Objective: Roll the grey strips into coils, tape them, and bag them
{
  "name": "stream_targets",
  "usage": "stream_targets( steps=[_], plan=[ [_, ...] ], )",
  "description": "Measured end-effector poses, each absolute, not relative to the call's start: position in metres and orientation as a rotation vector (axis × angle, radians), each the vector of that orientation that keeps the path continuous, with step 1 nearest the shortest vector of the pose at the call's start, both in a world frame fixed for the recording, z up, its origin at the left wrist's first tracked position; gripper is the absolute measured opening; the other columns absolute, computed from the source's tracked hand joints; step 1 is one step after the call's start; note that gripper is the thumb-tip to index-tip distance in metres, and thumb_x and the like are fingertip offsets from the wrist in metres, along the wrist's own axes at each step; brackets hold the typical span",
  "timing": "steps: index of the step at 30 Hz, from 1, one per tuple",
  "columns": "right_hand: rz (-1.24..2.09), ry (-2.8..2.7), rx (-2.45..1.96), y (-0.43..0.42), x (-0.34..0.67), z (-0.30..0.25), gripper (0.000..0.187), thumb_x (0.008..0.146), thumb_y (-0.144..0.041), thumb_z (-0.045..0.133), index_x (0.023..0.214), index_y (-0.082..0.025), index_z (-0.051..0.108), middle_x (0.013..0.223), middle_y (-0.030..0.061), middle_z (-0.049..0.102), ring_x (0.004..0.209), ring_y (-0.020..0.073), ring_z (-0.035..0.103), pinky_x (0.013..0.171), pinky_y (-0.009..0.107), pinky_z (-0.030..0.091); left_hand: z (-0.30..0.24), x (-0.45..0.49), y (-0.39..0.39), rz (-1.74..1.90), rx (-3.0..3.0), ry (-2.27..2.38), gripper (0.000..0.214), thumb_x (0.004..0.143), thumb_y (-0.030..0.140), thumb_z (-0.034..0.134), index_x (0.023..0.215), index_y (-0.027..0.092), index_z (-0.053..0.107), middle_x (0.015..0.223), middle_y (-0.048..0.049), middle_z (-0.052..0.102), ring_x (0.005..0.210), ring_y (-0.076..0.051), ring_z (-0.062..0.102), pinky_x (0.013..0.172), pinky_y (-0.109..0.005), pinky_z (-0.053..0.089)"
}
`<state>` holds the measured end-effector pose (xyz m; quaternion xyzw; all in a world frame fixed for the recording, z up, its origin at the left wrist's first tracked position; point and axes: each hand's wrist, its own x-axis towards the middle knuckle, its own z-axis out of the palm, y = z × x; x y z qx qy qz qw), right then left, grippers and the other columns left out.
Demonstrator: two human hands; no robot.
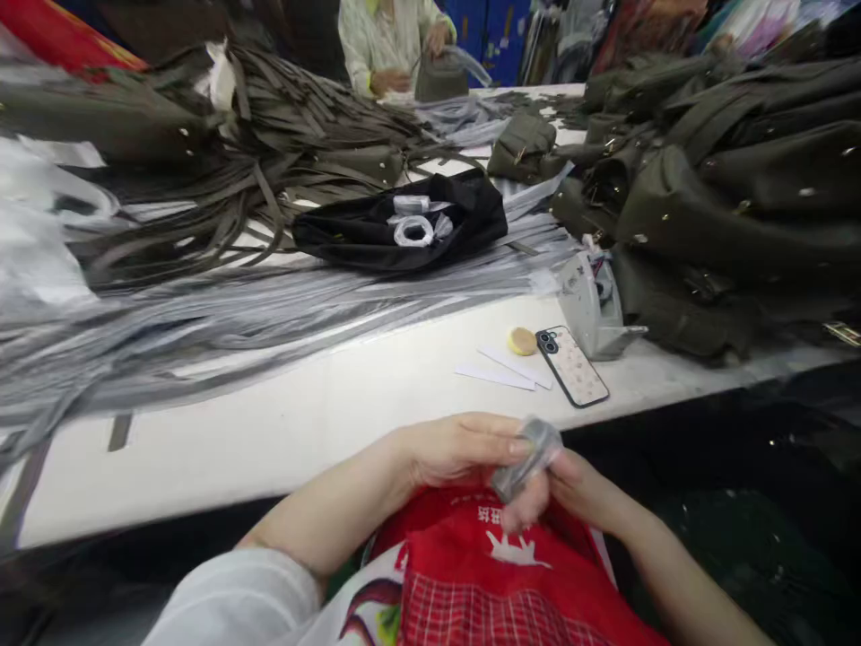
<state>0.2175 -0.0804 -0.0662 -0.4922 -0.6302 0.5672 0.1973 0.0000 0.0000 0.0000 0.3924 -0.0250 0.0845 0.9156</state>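
Observation:
My left hand (457, 449) and my right hand (569, 489) meet just in front of the white table's (282, 422) near edge, above a red printed bag (498, 574) on my lap. Both hands pinch a small grey folded piece (528, 456), blurred by motion, which looks like a rolled strip wrapped in clear film. The left fingers close over its top and the right fingers hold it from below.
A phone (577, 366), a round yellow pad (522, 341) and white paper strips (504, 370) lie on the table. Behind them are grey plastic-wrapped strips (202, 323), a black bag (404, 224) holding tape rolls, olive straps (269, 135) and olive bags (726, 197). Another person (390, 45) works at the far end.

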Motion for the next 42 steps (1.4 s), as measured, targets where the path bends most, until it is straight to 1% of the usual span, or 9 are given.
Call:
stream_targets(
  steps=[3,6,12,15,18,22,27,37,42],
  plan=[
    [1.666,-1.85,-1.346,-0.093,0.187,-0.056,0.034,0.097,-0.041,0.044,0.102,-0.021,0.071,0.102,0.0061,0.072,0.094,0.0223,0.065,0.09,0.035,0.049,-0.003,0.013,0.013,0.637,1.147,0.293,0.044,0.095,0.03,0.039,0.135,0.016,0.047,0.122,-0.0171,0.063,0.117,-0.027,0.059,0.096,-0.044,0.043],
    [1.768,-1.679,-1.245,-0.103,0.183,-0.039,0.041,0.097,-0.047,0.044,0.085,-0.018,0.071,0.067,0.0022,0.067,0.061,0.0154,0.061,0.065,0.027,0.049,-0.018,0.017,0.02,0.834,1.741,0.583,0.039,0.093,0.028,0.038,0.125,0.012,0.055,0.12,-0.0176,0.063,0.117,-0.027,0.056,0.101,-0.046,0.039],
    [1.622,-1.187,-1.412,-0.09,0.245,-0.02,0.053,0.087,-0.059,0.055,0.053,-0.018,0.056,0.034,-0.0052,0.042,0.03,0.0073,0.032,0.034,0.021,0.024,-0.033,0.018,0.003,0.318,2.453,0.478,0.038,0.09,0.041,0.038,0.078,0.014,0.062,0.07,-0.0103,0.063,0.064,-0.021,0.059,0.067,-0.033,0.048],
    [1.434,-1.384,-1.639,-0.06,0.267,-0.035,0.049,0.089,-0.058,0.05,0.063,-0.018,0.061,0.045,-0.0008,0.056,0.037,0.0115,0.048,0.038,0.022,0.038,-0.032,0.022,0.003,0.146,2.312,0.592,0.049,0.096,0.043,0.03,0.068,0.017,0.06,0.063,-0.0062,0.061,0.055,-0.015,0.054,0.062,-0.028,0.044],
    [0.821,-1.629,-1.842,-0.023,0.275,-0.062,0.046,0.094,-0.052,0.037,0.086,-0.018,0.068,0.082,0.0087,0.072,0.075,0.0211,0.068,0.071,0.033,0.057,-0.046,0.022,0.013,-0.036,1.837,0.518,0.057,0.097,0.051,0.028,0.064,0.017,0.059,0.054,-0.0012,0.056,0.05,-0.011,0.05,0.06,-0.024,0.043],
    [0.297,-1.692,-1.998,0.021,0.272,-0.102,0.04,0.085,-0.043,0.052,0.109,-0.014,0.065,0.123,0.0195,0.062,0.119,0.0333,0.053,0.105,0.051,0.04,-0.078,0.019,0.029,-0.225,1.147,0.372,0.059,0.087,0.069,0.04,0.064,0.017,0.056,0.037,0.0073,0.034,0.035,-0.009,0.033,0.054,-0.027,0.046],
    [0.015,-1.74,-2.063,0.047,0.261,-0.132,0.05,0.087,-0.039,0.05,0.129,-0.011,0.051,0.136,0.0228,0.051,0.127,0.0362,0.045,0.105,0.056,0.036,-0.096,0.013,0.047,-0.198,0.792,0.278,0.05,0.083,0.063,0.054,0.07,0.015,0.061,0.035,0.0112,0.027,0.031,-0.006,0.021,0.055,-0.027,0.048],
    [-0.176,-1.809,-2.099,0.048,0.255,-0.135,0.049,0.089,-0.037,0.049,0.131,-0.011,0.051,0.131,0.0234,0.056,0.121,0.036,0.051,0.101,0.054,0.042,-0.117,0.01,0.059,-0.235,0.494,0.197,0.047,0.095,0.049,0.04,0.069,0.014,0.058,0.036,0.0091,0.029,0.031,-0.008,0.022,0.056,-0.028,0.05],
    [0.015,-1.636,-2.044,0.054,0.253,-0.125,0.041,0.089,-0.038,0.049,0.12,-0.014,0.059,0.129,0.02,0.059,0.123,0.0348,0.051,0.106,0.056,0.037,-0.113,0.009,0.063,-0.266,0.423,0.229,0.049,0.098,0.046,0.034,0.068,0.014,0.055,0.036,0.0088,0.031,0.033,-0.007,0.024,0.058,-0.026,0.05]
  ],
)
